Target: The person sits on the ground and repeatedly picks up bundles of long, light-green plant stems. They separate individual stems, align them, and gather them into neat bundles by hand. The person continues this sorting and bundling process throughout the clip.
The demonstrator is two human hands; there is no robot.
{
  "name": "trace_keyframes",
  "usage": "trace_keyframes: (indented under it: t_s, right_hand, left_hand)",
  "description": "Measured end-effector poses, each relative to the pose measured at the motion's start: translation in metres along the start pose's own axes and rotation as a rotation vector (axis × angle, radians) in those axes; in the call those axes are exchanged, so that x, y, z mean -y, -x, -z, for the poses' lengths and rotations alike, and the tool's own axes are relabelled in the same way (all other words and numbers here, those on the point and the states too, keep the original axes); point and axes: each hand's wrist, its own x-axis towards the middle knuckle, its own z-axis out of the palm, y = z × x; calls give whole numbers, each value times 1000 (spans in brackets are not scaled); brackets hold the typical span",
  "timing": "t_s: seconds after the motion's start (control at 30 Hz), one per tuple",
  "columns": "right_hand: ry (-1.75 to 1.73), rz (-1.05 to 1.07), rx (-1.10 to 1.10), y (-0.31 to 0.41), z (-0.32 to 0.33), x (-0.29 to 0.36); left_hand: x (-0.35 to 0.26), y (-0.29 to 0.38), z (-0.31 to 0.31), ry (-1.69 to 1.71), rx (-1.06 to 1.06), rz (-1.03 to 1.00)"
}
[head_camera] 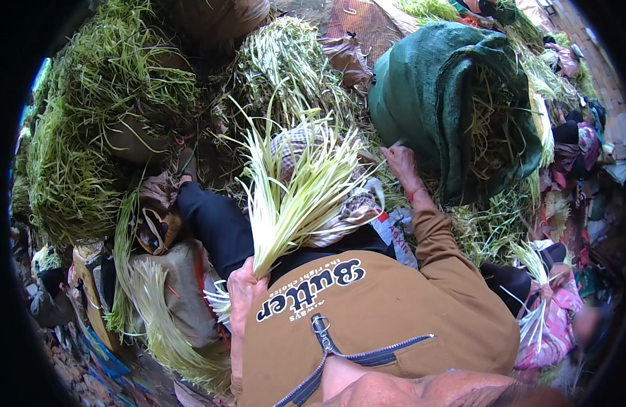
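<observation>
My left hand (pixel 245 289) is closed around the narrow pale end of a bundle of long yellow-green stalks (pixel 292 203), likely a leafy vegetable such as yellow chives. The stalks fan out over a checked cloth (pixel 297 147) on my lap. My right hand (pixel 400 162) is raised to the right of the bundle, beside a green mesh sack (pixel 409 96). Its fingers are drawn together near a pale, blurred leaf tip; whether they pinch it cannot be told. Below it a whitish stalk end hangs over the cloth.
A tall heap of green stalks (pixel 109 91) stands at the left, another pile (pixel 292 61) ahead. Pale stalks (pixel 165 315) lie by a grey block (pixel 183 290) at my left. The sack holds loose plant scraps (pixel 488 127). Another person's hands (pixel 547 291) hold stalks at the right.
</observation>
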Motion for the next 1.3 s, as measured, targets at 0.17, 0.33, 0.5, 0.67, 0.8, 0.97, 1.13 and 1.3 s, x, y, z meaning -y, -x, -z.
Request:
trace_keyframes:
  t_s: [0.17,0.33,0.5,0.67,0.8,0.97,1.13,1.3]
  right_hand:
    - [-199,97,-204,13,8,21]
    - [-511,372,-235,11,92,126]
    - [-419,620,26,4,93,156]
    - [-342,661,143,6,82,160]
    - [-358,611,121,10,79,165]
    - [-382,463,42,8,52,160]
    - [-660,138,-128,-10,48,141]
    - [-871,126,122,-10,67,174]
  left_hand:
    - [1,-2,0,29,-6,-27]
    - [2,-1,1,-27,-35,-70]
    - [2,-5,0,-13,-75,-141]
    - [7,-6,2,-27,-70,-155]
    - [12,-7,0,-21,-61,-140]
    - [14,-11,-3,-23,-48,-140]
    - [19,-13,-4,-34,-50,-159]
    - [15,-11,-6,-46,-69,-122]
